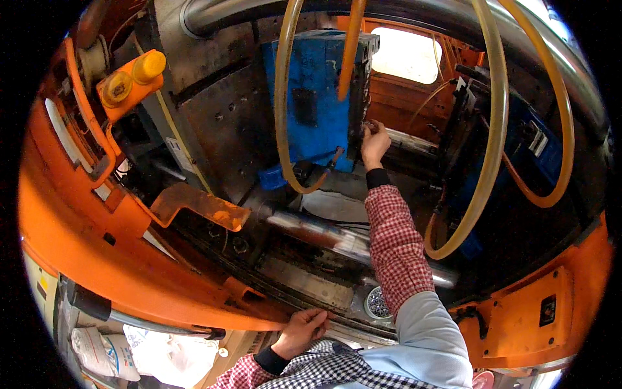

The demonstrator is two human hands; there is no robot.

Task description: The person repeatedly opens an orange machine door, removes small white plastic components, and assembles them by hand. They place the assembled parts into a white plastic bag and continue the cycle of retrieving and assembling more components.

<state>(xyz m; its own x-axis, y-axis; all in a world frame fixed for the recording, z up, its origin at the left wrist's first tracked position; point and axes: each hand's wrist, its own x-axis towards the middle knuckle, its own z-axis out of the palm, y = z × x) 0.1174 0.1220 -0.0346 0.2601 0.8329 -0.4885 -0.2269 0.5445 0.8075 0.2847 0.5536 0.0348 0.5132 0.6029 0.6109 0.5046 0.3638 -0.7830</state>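
My right hand (375, 148) reaches deep into an orange machine, its fingertips pinched at the inner face of a blue mold block (324, 97). Whatever lies between those fingers is too small to make out. Low in front of me, my left hand (301, 333) lies beside the machine's front edge, fingers loosely bent and apart from the thumb, with nothing seen in it. Facing the first block on the right is a second blue mold block (528, 146), largely in shadow. Below my right forearm stands a round tub (378, 303) of small shiny pieces.
Yellowish hoses (497, 129) loop down in front of the blocks. A thick polished bar (324, 235) crosses beneath my right arm, and another bar (240, 16) spans the top. An orange bracket (201, 206) juts in at left. White bags (172, 356) lie at lower left.
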